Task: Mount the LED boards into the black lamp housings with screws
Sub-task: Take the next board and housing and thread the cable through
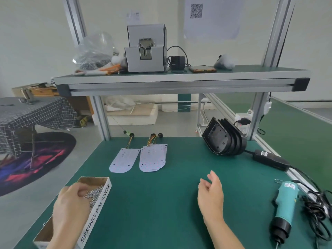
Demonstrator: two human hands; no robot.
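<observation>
Left hand (71, 203) grabbing screws (94, 194), "SPRING BALANCER" box (96, 212)

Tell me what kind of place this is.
Probably a small lamp-assembly workstation: a green-matted bench under an aluminium-profile shelf, LED boards and stacked black lamp housings laid out, plus an electric screwdriver and a box of screws.

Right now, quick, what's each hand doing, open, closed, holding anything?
Left hand: fingers curled into the screws in the box; grip cannot be told.
Right hand: open, holding nothing.
</observation>
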